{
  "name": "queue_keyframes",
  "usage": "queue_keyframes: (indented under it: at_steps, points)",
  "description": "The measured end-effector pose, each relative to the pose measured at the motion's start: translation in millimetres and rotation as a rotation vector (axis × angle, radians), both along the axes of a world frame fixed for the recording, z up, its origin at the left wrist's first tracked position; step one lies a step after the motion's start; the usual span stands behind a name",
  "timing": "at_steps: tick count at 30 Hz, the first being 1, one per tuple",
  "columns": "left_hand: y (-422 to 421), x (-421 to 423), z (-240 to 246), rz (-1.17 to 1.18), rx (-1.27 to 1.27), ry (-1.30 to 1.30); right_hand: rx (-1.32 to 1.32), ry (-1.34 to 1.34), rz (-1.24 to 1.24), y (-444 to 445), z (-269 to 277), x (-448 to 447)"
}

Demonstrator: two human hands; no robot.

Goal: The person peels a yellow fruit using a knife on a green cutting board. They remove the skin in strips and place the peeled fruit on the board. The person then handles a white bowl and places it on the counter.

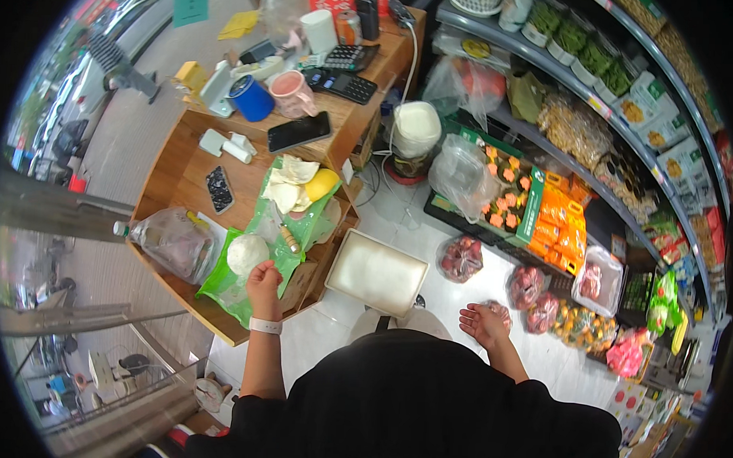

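Observation:
My left hand (265,288) has its fingers curled at the lower right edge of a round white ball, seemingly a peeled pomelo (247,254). Whether the fingertips touch it or pinch something small cannot be made out. Beneath the ball lies a green plastic bag (236,305), spread over the wooden counter (189,186). A knife with a wooden handle (290,239) rests on the bag. Beyond it are thick white and yellow pieces of peel (292,187). Off to the right, my right hand (485,326) hangs palm up with nothing in it, above the floor near bagged produce.
A shallow white tray (377,272) sits before my legs. On the counter are a cracked phone (221,189), a clear plastic bag (178,243) and a black phone (300,131). Bags of red produce (461,258) stand on the floor below the stocked shelves (566,72).

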State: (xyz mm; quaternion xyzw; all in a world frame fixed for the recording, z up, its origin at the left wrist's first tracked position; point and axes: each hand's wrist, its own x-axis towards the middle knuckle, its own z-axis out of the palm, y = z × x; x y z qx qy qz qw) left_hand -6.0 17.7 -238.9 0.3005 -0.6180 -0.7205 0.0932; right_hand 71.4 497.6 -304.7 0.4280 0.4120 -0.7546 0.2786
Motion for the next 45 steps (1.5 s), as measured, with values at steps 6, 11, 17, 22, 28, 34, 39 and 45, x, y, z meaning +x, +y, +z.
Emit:
queue_keyframes:
  at_steps: [6,11,17,22,28,34,39,45]
  points:
    - [-11,-17,12,0.004,0.052,-0.030,0.013,-0.058,0.021,-29,-2,20]
    - [-19,-29,15,0.023,0.108,0.023,0.070,-0.057,0.109,-41,2,-2]
    - [-26,-50,4,0.052,0.110,0.086,0.199,-0.006,0.235,-27,0,-60]
    - [-22,-85,1,0.131,-0.026,0.070,0.386,0.117,0.490,-8,-26,-156]
    - [-7,-145,-12,0.263,-0.103,0.071,1.063,0.661,0.897,9,-119,-358]
    - [30,-174,-43,0.411,-0.084,-0.006,1.526,0.979,1.271,-19,-206,-541]
    - [63,-177,-64,0.520,0.012,-0.033,1.640,1.059,1.621,-36,-246,-603]
    - [83,-180,-62,0.521,-0.048,-0.138,1.512,1.148,1.939,-35,-255,-624]
